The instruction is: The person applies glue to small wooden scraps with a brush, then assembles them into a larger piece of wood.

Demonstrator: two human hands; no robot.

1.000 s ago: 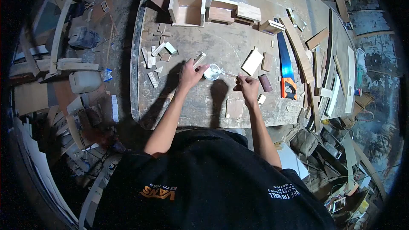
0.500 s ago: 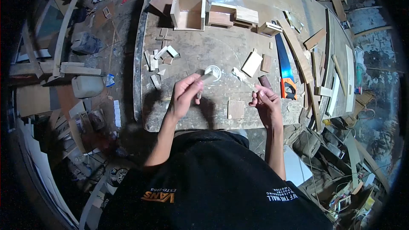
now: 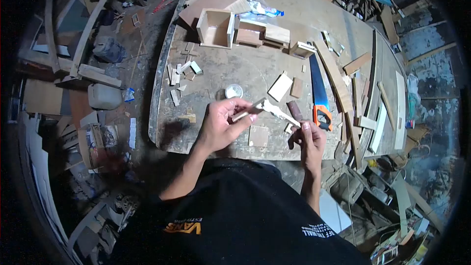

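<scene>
My left hand point(image 3: 223, 123) pinches a small flat wooden strip point(image 3: 255, 106) between thumb and fingers, its far end pointing right. In my right hand point(image 3: 311, 140) is a thin glue stick applicator point(image 3: 289, 118), its left end thickly coated with white paste point(image 3: 269, 106). That coated end meets the far end of the wooden strip in this view. Just beyond my left hand stands a small round tub point(image 3: 234, 91) of white paste. A thin square wooden piece point(image 3: 258, 136) lies on the bench between my hands. Beyond my right hand rests a dark brown roll point(image 3: 295, 110).
On the workbench point(image 3: 221, 73), an open wooden box point(image 3: 215, 29) stands at the back beside smaller wooden boxes point(image 3: 262, 33). A handsaw point(image 3: 322, 113) with an orange handle lies right of my right hand, near long planks point(image 3: 338, 78). Small wood offcuts point(image 3: 182, 74) are scattered at left.
My hands have come closer together. The paste-coated end of the stick, earlier near the bench, is now raised to the wooden strip. The camera view has shifted slightly.
</scene>
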